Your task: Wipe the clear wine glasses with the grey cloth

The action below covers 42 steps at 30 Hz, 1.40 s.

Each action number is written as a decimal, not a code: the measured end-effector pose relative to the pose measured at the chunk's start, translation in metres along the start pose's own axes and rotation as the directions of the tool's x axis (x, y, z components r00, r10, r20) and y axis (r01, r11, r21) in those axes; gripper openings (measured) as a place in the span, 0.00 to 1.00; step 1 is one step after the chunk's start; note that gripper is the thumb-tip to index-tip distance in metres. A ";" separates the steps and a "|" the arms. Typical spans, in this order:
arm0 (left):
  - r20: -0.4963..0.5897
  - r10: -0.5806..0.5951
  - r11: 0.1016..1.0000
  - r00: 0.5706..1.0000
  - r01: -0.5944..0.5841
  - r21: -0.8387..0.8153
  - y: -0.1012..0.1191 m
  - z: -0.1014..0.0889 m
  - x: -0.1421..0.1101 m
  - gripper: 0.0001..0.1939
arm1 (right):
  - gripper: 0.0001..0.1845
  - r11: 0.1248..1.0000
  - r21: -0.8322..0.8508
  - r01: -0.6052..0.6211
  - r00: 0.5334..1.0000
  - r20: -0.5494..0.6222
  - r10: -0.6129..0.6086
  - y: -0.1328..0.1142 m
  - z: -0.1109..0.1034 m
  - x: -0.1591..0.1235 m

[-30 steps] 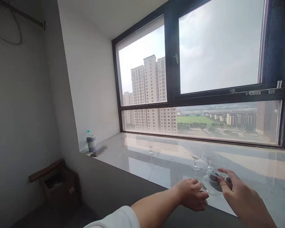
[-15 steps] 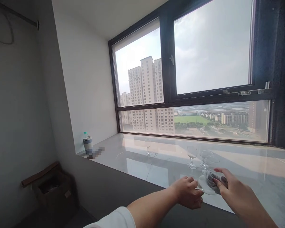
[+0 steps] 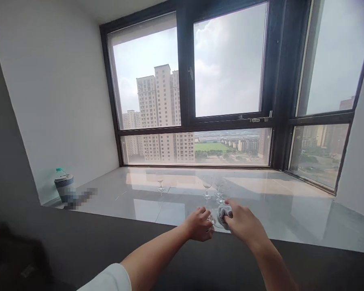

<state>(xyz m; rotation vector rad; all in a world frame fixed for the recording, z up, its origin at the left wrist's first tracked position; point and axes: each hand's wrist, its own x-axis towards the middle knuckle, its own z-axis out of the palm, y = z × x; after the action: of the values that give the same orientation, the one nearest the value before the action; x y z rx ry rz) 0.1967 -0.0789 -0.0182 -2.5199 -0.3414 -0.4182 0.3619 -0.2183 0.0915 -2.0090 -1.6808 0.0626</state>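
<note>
My left hand is closed around the stem end of a clear wine glass held on its side above the front of the glossy window ledge. My right hand is closed on a grey cloth pressed into the glass's bowl. Just behind my hands stand two upright wine glasses, one to the left and one close beside it. A smaller glass stands alone further left.
A bottle with a green cap and a grey band stands at the ledge's left end by the white wall. A dark counter edge runs along the front. Large dark-framed windows close the back and right.
The view has swung right and pulled back, so the right window pane now shows. Both hands keep the glass and cloth together, now smaller and nearer the frame's middle.
</note>
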 end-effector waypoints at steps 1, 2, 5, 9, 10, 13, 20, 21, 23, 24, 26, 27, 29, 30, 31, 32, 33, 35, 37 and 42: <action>0.008 -0.010 1.000 1.000 0.010 -0.019 0.000 -0.002 0.000 0.16 | 0.25 1.000 0.014 -0.010 1.000 0.017 0.009 -0.001 -0.003 -0.002; 0.019 -0.032 0.999 0.999 0.032 -0.032 0.001 -0.004 0.000 0.16 | 0.26 0.999 0.027 -0.021 0.999 0.030 0.020 -0.002 -0.005 -0.003; 0.058 -0.041 0.997 0.997 0.045 -0.067 0.001 -0.009 0.000 0.16 | 0.26 0.997 0.061 -0.051 0.998 0.024 0.050 -0.003 -0.008 -0.004; 0.072 -0.025 0.993 0.997 0.033 -0.114 -0.001 -0.013 0.000 0.16 | 0.25 0.993 0.098 -0.072 0.997 -0.022 0.074 -0.004 -0.004 -0.004; 0.077 -0.024 0.991 0.997 0.034 -0.133 -0.001 -0.014 0.001 0.16 | 0.24 0.992 0.103 -0.078 0.996 -0.039 0.083 -0.005 -0.003 -0.004; 0.083 -0.033 0.980 0.996 0.048 -0.191 -0.001 -0.014 0.001 0.15 | 0.22 0.985 0.121 -0.120 0.986 -0.099 0.132 -0.009 0.005 -0.005; 0.091 -0.096 0.965 0.991 0.115 -0.234 0.001 -0.016 0.001 0.14 | 0.19 0.937 0.296 -0.188 0.934 -0.241 0.264 -0.007 0.027 0.001; 0.094 -0.102 0.964 0.990 0.121 -0.237 0.001 -0.017 0.001 0.14 | 0.19 0.926 0.342 -0.157 0.933 -0.255 0.253 -0.005 0.030 0.002; 0.104 -0.105 0.960 0.989 0.128 -0.250 0.000 -0.019 0.001 0.16 | 0.21 0.875 0.477 -0.085 0.926 -0.287 0.246 -0.002 0.034 0.003; 0.110 -0.108 0.956 0.988 0.134 -0.261 0.000 -0.020 0.000 0.16 | 0.23 0.832 0.552 -0.047 0.913 -0.314 0.260 0.000 0.037 0.003; 0.122 -0.121 0.945 0.985 0.152 -0.288 0.000 -0.021 0.000 0.17 | 0.28 0.744 0.668 0.021 0.869 -0.381 0.317 0.003 0.041 0.001; 0.124 -0.128 0.940 0.984 0.161 -0.302 0.000 -0.022 -0.001 0.17 | 0.29 0.710 0.703 0.043 0.839 -0.411 0.356 0.005 0.044 0.000; 0.115 -0.152 0.929 0.982 0.181 -0.322 -0.001 -0.022 -0.001 0.18 | 0.31 0.663 0.747 0.043 0.785 -0.436 0.440 0.011 0.049 -0.001; 0.109 -0.164 0.926 0.980 0.191 -0.326 -0.001 -0.021 -0.002 0.19 | 0.33 0.643 0.765 0.022 0.765 -0.427 0.482 0.014 0.051 0.000; 0.106 -0.174 0.923 0.979 0.200 -0.327 -0.001 -0.021 -0.002 0.20 | 0.34 0.631 0.776 -0.016 0.753 -0.405 0.518 0.018 0.055 0.001; 0.107 -0.185 0.922 0.977 0.210 -0.327 -0.001 -0.021 -0.002 0.21 | 0.35 0.624 0.779 -0.062 0.748 -0.378 0.546 0.022 0.059 0.003; 0.113 -0.193 0.920 0.975 0.220 -0.324 -0.001 -0.020 -0.002 0.22 | 0.35 0.627 0.772 -0.105 0.751 -0.352 0.559 0.025 0.063 0.004; 0.122 -0.202 0.919 0.972 0.231 -0.319 -0.001 -0.020 -0.002 0.23 | 0.34 0.651 0.741 -0.164 0.779 -0.307 0.546 0.029 0.074 0.008; 0.117 -0.203 0.918 0.972 0.230 -0.323 -0.001 -0.020 -0.002 0.22 | 0.31 0.675 0.716 -0.179 0.817 -0.274 0.508 0.029 0.086 0.010; 0.102 -0.232 0.884 0.967 0.254 -0.392 -0.001 -0.019 -0.002 0.22 | 0.21 0.761 0.630 -0.153 0.901 -0.227 0.369 0.014 0.112 0.008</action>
<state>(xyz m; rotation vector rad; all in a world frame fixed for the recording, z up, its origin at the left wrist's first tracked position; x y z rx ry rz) 0.1904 -0.0893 -0.0037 -2.9055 -0.6566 -0.5705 0.3372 -0.1727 -0.0091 -1.6257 -0.9737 0.2956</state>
